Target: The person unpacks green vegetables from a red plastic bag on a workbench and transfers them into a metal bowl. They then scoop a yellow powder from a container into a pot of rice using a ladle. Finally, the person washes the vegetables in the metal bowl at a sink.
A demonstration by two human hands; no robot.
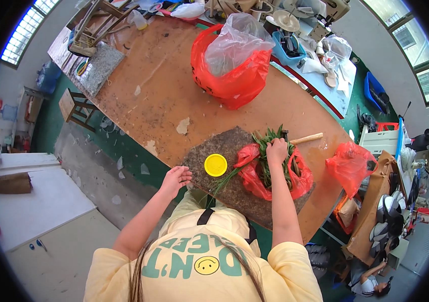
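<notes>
My right hand (276, 152) reaches into an open red plastic bag (302, 176), its fingers closed on long green leaves (263, 151). Thin green stems (227, 182) stick out over the bag's left side. My left hand (176, 179) hovers by the left edge of a dark stone slab (204, 143), empty, with fingers loosely apart. Between my hands a round yellow lid or container (215, 165) rests on the slab; from above I cannot tell which. Behind my right hand lies a hammer with a wooden handle (307, 138), its head partly hidden by the leaves.
The slab lies on a worn brown table (159, 90). A big red bag with clear plastic (232, 75) stands farther back. Another red bag (351, 166) sits at the table's right edge. A wooden stool (76, 108) stands left; a person (373, 282) is at lower right.
</notes>
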